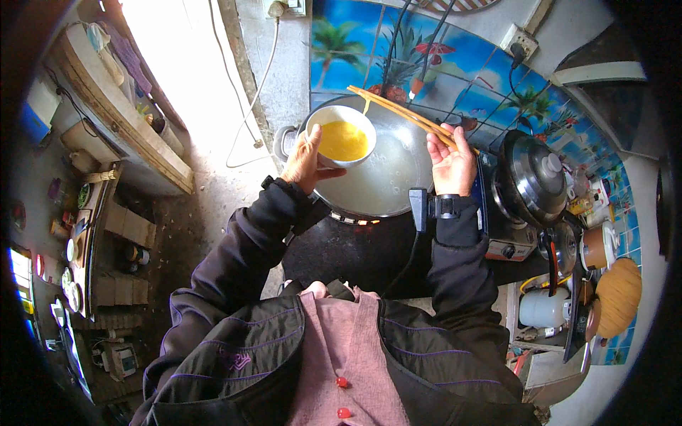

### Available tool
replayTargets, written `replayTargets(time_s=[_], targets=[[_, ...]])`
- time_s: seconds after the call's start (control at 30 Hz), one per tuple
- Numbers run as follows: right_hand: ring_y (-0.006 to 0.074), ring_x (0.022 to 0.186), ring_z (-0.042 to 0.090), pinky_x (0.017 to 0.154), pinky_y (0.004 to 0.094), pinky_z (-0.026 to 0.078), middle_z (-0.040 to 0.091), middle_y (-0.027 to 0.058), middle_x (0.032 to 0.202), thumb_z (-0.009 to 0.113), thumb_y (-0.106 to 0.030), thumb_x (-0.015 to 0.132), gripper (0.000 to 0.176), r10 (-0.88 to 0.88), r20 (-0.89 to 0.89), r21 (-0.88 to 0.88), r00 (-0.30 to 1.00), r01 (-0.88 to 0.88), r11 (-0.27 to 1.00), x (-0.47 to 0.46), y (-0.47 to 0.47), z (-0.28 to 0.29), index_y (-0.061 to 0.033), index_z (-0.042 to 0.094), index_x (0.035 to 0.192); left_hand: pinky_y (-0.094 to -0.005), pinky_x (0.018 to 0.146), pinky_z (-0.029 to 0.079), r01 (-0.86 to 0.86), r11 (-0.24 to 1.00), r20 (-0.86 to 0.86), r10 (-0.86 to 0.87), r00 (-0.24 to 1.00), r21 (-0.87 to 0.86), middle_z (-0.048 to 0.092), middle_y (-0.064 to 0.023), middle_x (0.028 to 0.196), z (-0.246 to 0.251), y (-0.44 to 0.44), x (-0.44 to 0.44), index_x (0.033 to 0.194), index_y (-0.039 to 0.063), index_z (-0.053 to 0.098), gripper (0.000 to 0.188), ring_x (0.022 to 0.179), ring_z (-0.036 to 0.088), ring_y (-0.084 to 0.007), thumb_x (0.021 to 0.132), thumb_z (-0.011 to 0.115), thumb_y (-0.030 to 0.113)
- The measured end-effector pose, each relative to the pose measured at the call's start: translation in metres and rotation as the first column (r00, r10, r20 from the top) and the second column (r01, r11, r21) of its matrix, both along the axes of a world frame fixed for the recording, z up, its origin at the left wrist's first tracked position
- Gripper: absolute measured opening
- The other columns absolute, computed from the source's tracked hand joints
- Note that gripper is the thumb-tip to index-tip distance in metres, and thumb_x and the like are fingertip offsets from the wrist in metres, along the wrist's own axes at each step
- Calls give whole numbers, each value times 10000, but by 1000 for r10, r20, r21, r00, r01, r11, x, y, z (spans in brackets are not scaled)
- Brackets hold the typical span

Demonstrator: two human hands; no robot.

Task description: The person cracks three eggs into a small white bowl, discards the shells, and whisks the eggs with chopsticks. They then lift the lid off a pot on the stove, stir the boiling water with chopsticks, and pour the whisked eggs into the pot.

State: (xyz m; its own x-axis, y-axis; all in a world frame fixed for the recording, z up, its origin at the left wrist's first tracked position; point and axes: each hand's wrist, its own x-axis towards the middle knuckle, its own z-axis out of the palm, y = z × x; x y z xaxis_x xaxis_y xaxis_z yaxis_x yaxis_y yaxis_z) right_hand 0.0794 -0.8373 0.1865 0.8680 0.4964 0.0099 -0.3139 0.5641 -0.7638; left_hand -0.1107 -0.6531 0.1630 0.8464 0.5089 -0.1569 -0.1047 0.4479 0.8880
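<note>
My left hand point(306, 163) holds a white bowl point(367, 123) by its left side, thumb on the rim. Yellow beaten egg point(343, 141) lies in the bowl. In my right hand point(453, 160) is a pair of wooden chopsticks point(399, 110), slanting up to the left, their tips above the bowl's upper right side. A strand of egg hangs from them near the tips. Below both hands sits a large metal wok point(421, 183) with cloudy, bubbling liquid point(386, 178) inside; the bowl covers its left part. An orange glow shows at the wok's lower edge.
Right of the wok, a lidded dark pan point(533, 170) stands on a gas stove point(509, 249). Farther right are a glass lid point(565, 247), a brown-and-white container point(598, 246) and a gas cylinder point(541, 309). A cable point(260, 90) hangs at the wall. Shelves with dishes stand far left.
</note>
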Motion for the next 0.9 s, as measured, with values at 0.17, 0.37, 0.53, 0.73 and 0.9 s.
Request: replayTargets(time_s=[0.17,0.37,0.53,0.73,0.9], targets=[[239,831,636,710,303,538,617,119,940,588,-280,885,310,-3,13,42,1000,3,999,3,-1,12,9,579,1000,-471,772,529,-15,1000,0,15,1000,13,414,-104,1312,-8,6,-1,1356,182,271,575,1109,526,-325,912,416,518],[243,858,629,716,306,530,609,122,957,593,-268,883,310,-47,38,54,998,45,998,28,4,29,10,563,1018,-456,753,536,17,1000,-7,-17,1000,22,389,-101,1329,-20,17,0,1355,183,270,589,1105,522,-324,903,421,529],[256,723,662,647,309,542,649,140,865,572,-280,893,301,-122,181,-104,976,143,984,43,9,19,15,598,947,-450,744,548,-47,997,-46,50,998,65,405,-117,1295,-13,15,-1,1334,156,279,582,1106,524,-325,905,415,526],[125,645,643,572,218,505,669,100,855,564,-234,902,248,218,453,-553,864,81,829,40,18,-27,-25,640,1011,-423,713,553,-60,997,-32,61,998,47,483,-113,1232,-11,15,-1,1314,144,332,531,1075,555,-293,926,384,503],[142,672,647,597,218,504,666,108,892,539,-228,913,264,282,472,-677,835,139,723,51,8,-34,-15,626,1045,-419,737,545,-51,996,-11,52,999,75,500,-111,1221,-7,14,-1,1306,111,367,542,1048,563,-283,925,393,496]])
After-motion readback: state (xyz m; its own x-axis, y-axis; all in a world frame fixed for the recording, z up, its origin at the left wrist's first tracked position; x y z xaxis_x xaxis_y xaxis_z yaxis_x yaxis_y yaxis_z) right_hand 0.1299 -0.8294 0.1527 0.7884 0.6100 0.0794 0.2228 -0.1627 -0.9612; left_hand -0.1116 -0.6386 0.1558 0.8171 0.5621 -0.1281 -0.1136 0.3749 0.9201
